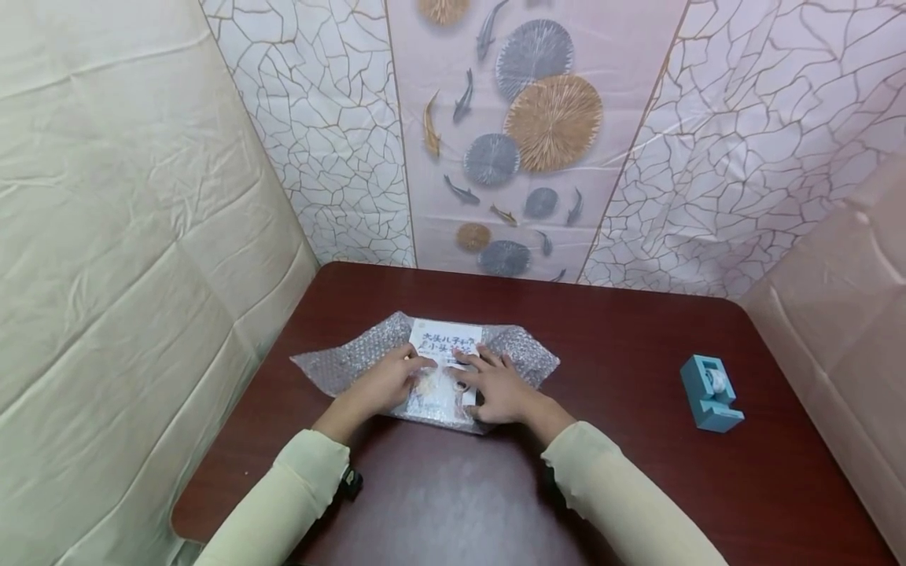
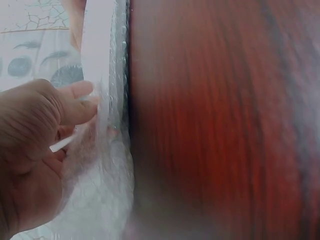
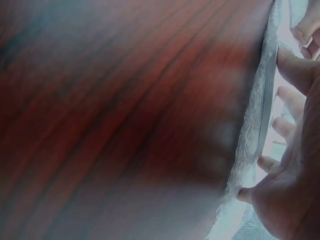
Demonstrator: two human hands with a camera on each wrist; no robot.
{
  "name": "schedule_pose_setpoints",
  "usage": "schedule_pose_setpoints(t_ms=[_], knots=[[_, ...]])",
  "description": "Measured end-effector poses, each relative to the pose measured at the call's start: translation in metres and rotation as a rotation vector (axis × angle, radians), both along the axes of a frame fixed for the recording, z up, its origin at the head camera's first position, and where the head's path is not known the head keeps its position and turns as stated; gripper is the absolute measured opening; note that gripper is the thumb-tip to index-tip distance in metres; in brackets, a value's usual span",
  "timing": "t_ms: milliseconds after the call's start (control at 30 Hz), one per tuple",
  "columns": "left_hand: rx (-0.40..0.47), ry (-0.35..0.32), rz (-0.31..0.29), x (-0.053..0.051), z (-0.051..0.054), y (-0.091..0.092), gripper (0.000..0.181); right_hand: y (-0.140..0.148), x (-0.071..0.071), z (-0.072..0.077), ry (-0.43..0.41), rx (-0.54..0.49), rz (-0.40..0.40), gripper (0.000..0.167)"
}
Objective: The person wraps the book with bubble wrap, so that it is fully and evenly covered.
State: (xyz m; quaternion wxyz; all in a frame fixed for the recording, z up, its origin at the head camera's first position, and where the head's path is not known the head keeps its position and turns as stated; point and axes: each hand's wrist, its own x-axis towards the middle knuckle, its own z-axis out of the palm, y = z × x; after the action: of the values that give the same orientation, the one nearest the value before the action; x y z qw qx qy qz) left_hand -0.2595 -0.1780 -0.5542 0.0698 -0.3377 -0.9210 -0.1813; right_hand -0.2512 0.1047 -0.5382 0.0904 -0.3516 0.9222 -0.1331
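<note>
A thin book with a white cover and dark Chinese lettering lies on a sheet of bubble wrap. Clear wrap covers the lower part of the cover. From the left, my left hand rests its thumb and fingertips on the book; in the left wrist view a thin white strip shows by its fingers. My right hand lies over the right part of the cover, fingers spread and touching it. The right wrist view shows the pages' edge above the wrap. Part of the cover is hidden under both hands.
A blue tape dispenser with a roll of tape stands toward the right of the dark red wooden table. Loose wings of wrap spread out left and right of the book. Fabric-covered walls enclose the table's sides and back.
</note>
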Motion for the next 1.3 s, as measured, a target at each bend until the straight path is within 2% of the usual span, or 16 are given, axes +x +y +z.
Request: schedule_pose_setpoints(t_ms=[133, 167, 200, 300, 333, 467, 533, 567, 667, 700, 867, 900, 933, 1000, 1200, 1300], knots=[[-0.003, 0.029, 0.016, -0.024, -0.040, -0.006, 0.059, 0.001, -0.001, -0.001, -0.004, -0.020, -0.004, 0.076], [-0.019, 0.029, 0.030, -0.024, -0.040, -0.005, 0.059, 0.001, -0.002, -0.001, -0.009, -0.030, -0.006, 0.078], [-0.012, 0.020, 0.043, -0.030, -0.048, -0.006, 0.060, 0.002, -0.003, -0.002, -0.016, -0.041, -0.006, 0.081], [-0.052, 0.035, 0.082, -0.031, -0.051, -0.003, 0.062, 0.003, -0.006, -0.005, -0.044, -0.095, 0.005, 0.086], [-0.048, 0.029, 0.093, -0.030, -0.050, -0.003, 0.062, 0.005, -0.010, -0.012, -0.044, -0.119, 0.015, 0.085], [-0.010, -0.016, 0.115, -0.026, -0.046, 0.000, 0.063, 0.009, -0.020, -0.030, -0.057, -0.197, 0.027, 0.066], [0.008, -0.041, 0.121, -0.024, -0.043, 0.001, 0.063, 0.008, -0.020, -0.029, -0.062, -0.194, 0.016, 0.057], [0.009, -0.053, 0.123, -0.023, -0.042, 0.001, 0.062, 0.006, -0.017, -0.023, -0.070, -0.180, 0.002, 0.055], [0.009, -0.071, 0.118, -0.022, -0.039, 0.001, 0.063, 0.000, -0.009, -0.010, -0.053, -0.099, -0.019, 0.062], [-0.009, -0.062, 0.113, -0.017, -0.030, 0.002, 0.062, -0.002, -0.005, -0.005, -0.047, -0.060, -0.029, 0.066], [-0.029, -0.029, 0.079, -0.011, -0.015, 0.005, 0.062, -0.008, -0.001, -0.004, 0.044, 0.060, -0.040, 0.076], [-0.026, -0.046, 0.081, -0.007, -0.007, 0.006, 0.061, -0.009, -0.001, -0.004, 0.057, 0.070, -0.041, 0.077], [-0.011, -0.067, 0.080, -0.007, -0.008, 0.007, 0.061, -0.009, -0.001, -0.005, 0.063, 0.070, -0.043, 0.077], [-0.018, -0.086, 0.082, -0.001, 0.003, 0.009, 0.059, -0.009, 0.000, -0.005, 0.065, 0.066, -0.046, 0.078], [-0.052, -0.085, 0.079, 0.000, 0.006, 0.005, 0.059, -0.009, -0.001, -0.004, 0.045, 0.072, -0.040, 0.079], [-0.099, -0.135, 0.108, 0.005, 0.017, 0.003, 0.051, -0.010, -0.001, -0.004, 0.044, 0.074, -0.038, 0.079]])
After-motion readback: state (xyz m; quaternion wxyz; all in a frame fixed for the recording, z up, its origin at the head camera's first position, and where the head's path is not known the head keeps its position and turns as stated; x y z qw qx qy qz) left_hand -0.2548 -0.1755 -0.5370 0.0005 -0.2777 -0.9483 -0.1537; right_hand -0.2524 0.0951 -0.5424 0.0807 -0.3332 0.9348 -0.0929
